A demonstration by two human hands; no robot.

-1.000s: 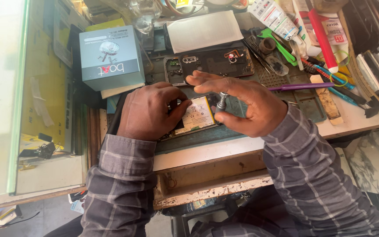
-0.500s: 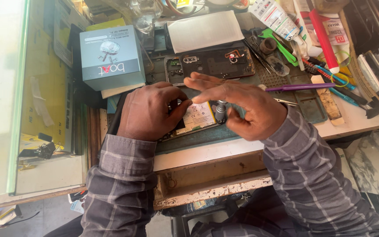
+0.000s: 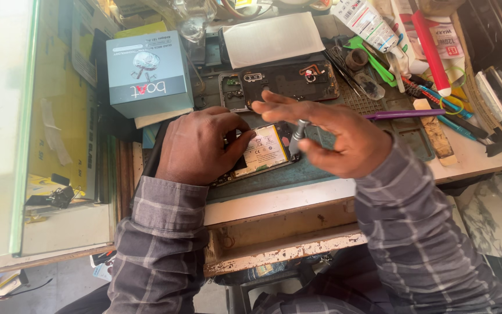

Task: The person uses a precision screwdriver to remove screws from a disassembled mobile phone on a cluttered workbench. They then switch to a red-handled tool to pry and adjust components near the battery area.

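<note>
- I see the workbench (image 3: 483, 157) crowded edge to edge: a grey-blue carton (image 3: 146, 72) at the back left, a white sheet (image 3: 274, 38) behind the work, glue tubes (image 3: 367, 23) and a purple-handled tool (image 3: 405, 114) to the right.
- The green repair mat (image 3: 321, 166) lies under the opened smartphone (image 3: 265, 150), which sits flat at the middle, battery showing, its 1 removed back cover (image 3: 289, 81) just behind.
- I judge the phone light, stiff and fragile inside; best held by its outer edges.
- My left hand (image 3: 198, 145) presses down on the phone's left end, fingers curled on it.
- My right hand (image 3: 332, 136) pinches a small metal screwdriver (image 3: 296, 135), other fingers spread, tip at the phone's right edge.
</note>
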